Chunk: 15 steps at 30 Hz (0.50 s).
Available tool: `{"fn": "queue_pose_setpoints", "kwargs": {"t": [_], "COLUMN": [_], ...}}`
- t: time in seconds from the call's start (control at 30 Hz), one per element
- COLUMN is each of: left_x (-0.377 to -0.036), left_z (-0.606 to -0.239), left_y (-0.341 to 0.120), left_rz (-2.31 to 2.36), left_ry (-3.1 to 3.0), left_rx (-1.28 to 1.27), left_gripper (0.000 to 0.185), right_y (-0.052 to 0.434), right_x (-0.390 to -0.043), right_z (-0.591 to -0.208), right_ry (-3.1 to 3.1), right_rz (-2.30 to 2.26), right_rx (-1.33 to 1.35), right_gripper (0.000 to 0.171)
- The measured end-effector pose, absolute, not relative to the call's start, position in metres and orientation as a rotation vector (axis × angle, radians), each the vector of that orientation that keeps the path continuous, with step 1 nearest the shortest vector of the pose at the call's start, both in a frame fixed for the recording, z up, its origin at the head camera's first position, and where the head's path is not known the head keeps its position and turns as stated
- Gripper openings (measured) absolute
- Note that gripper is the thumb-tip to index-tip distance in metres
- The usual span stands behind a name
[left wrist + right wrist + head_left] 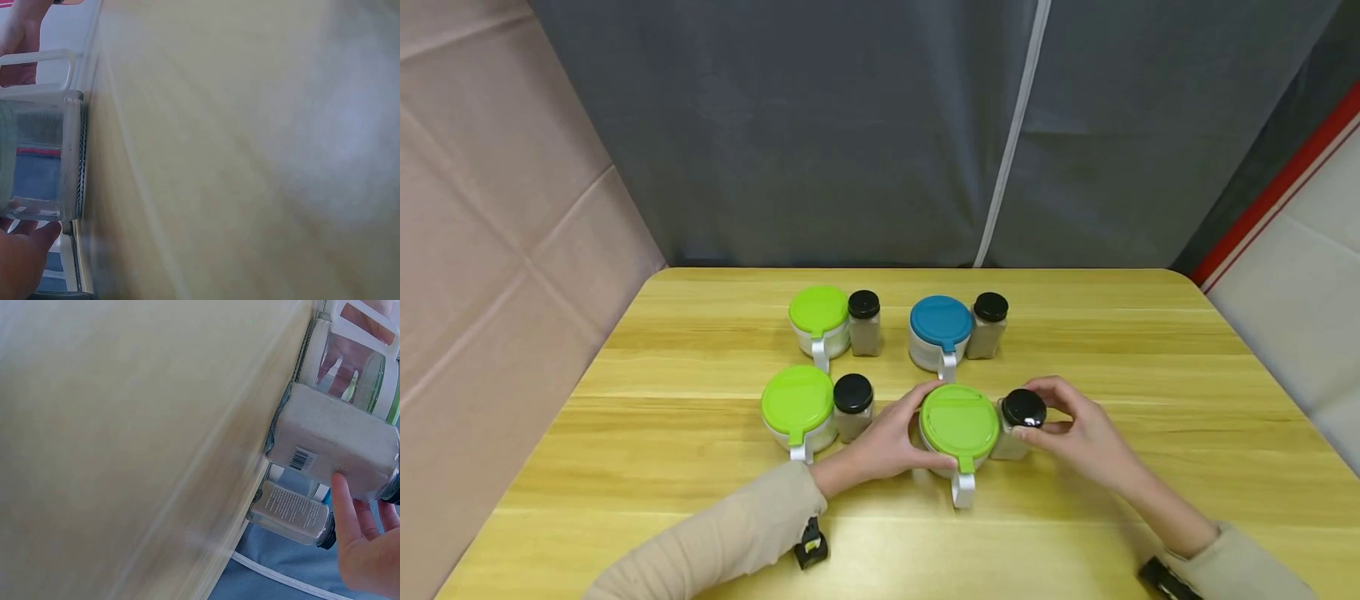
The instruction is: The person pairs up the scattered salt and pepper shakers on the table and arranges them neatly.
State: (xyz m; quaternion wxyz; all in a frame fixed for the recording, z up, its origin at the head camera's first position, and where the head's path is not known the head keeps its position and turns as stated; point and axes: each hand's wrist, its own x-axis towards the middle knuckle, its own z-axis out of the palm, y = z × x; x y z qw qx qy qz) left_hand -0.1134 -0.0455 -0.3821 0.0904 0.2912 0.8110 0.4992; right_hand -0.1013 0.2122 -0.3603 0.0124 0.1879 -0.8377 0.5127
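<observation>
Left hand (887, 446): fingers curled round the left side of the near green-lidded jar (958, 429), holding it on the table (662, 533).
Right hand (1078, 437): fingertips pinch the black-capped spice bottle (1018, 425) standing just beside that jar's right side.
Surroundings: three more jar-and-bottle pairs, one blue-lidded jar (940, 332) behind.
Risk: bottle and jar stand close together; a sideways tug could likely tip the narrow bottle or nudge the jar's handle (962, 490).

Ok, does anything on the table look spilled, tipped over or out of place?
Nothing stands out. All four lidded pots and their black-capped jars stand upright in pairs; the left hand holds the green-lidded pot, the right hand its spice jar.
</observation>
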Motion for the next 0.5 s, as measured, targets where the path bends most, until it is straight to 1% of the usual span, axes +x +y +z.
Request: {"fn": "queue_pose_setpoints", "kwargs": {"t": [0.17,0.23,0.5], "left_x": [-0.105,-0.105,-0.119], "left_z": [-0.362,-0.360,-0.390], "left_y": [-0.046,-0.046,-0.046], "left_rz": [1.499,1.493,1.480], "left_ry": [2.375,2.375,2.385], "left_rx": [0.881,0.887,0.875], "left_gripper": [0.085,0.084,0.090], "right_y": [0.212,0.212,0.212], "right_x": [-0.101,-0.101,-0.102], "right_z": [-0.360,-0.360,-0.361], "right_ry": [-2.606,-2.607,-2.623], "right_rz": [1.606,1.606,1.564], "right_rx": [0.591,0.590,0.586], "right_gripper": [0.045,0.045,0.045]}}
